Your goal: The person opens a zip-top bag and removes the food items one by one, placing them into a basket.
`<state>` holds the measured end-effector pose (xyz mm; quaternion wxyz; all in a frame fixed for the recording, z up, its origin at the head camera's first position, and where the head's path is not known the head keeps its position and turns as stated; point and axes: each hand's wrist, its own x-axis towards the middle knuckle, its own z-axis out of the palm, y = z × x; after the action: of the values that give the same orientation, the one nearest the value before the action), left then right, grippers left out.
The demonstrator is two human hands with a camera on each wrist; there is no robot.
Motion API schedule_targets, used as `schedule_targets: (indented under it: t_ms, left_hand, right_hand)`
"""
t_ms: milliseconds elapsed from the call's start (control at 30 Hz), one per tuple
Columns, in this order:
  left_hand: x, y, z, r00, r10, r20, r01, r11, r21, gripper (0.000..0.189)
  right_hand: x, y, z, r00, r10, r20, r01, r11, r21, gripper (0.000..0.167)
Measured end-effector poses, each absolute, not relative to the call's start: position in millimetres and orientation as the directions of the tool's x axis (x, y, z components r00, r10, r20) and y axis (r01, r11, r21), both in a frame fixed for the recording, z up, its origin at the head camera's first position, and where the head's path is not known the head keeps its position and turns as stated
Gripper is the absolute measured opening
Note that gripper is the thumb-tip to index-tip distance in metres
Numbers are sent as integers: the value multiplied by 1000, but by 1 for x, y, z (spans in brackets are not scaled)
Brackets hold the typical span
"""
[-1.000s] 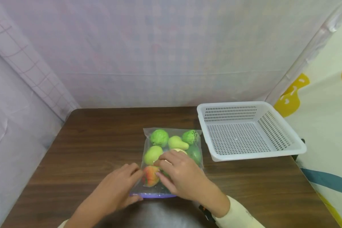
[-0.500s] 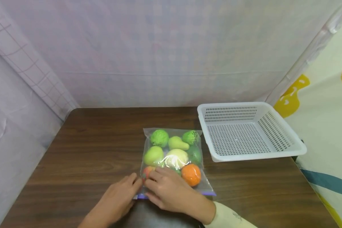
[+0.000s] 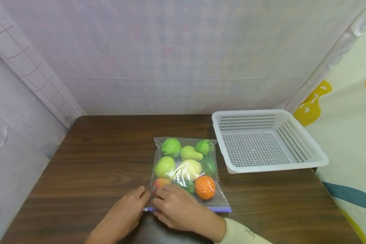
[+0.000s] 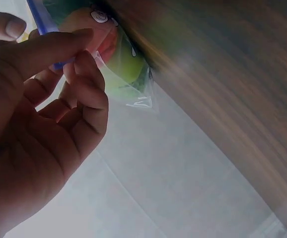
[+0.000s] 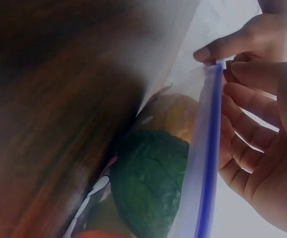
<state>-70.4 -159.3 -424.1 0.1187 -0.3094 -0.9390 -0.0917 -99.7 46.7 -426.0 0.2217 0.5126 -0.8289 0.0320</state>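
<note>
Now left hand and right hand crowd the seven-o'clock end of the zip bag
Left pinches the purple strip there; right, moved off the bag's middle, uncovering the orange at five o'clock, curls round it alongside, so the strip seems the focus

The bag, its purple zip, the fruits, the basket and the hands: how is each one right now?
Bag: lying flat, filled.
Fruits: whole, inside the bag.
Purple zip: held; can't tell if sealed.
Basket: upright, open on top.
Left hand: pinching the zip's end.
Right hand: holding the zip, beside the left.
</note>
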Motion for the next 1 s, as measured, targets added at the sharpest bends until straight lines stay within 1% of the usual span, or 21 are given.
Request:
schedule_targets:
  t_ms: [167,467,633,767,867,1000]
  left_hand:
    - [-70,-162,-420,-772,559,303,610,785,106,26]
    - [-72,-168,-409,-753,564,340,618,783,70,23]
    - [-75,-168,-402,-700,569,431,654,754,67,25]
    - [-81,-169,-395,-651,557,515,672,738,52,26]
    - [-85,-170,-389,-636,552,539,679,732,53,24]
    - [-90,-171,-381,-627,557,545,689,723,53,20]
  right_hand:
    - [-99,46,-427,-387,-836,390,-859,480,176,23]
    - [-99,44,-424,-400,-832,385,-851,493,181,26]
    - [-102,41,-419,-401,-812,424,-839,512,186,27]
    - [-107,37,-411,-407,-779,477,-823,539,178,21]
    - [-111,34,-406,-409,-750,520,-824,549,143,16]
    - [-117,30,-398,-401,-727,558,-830,545,114,15]
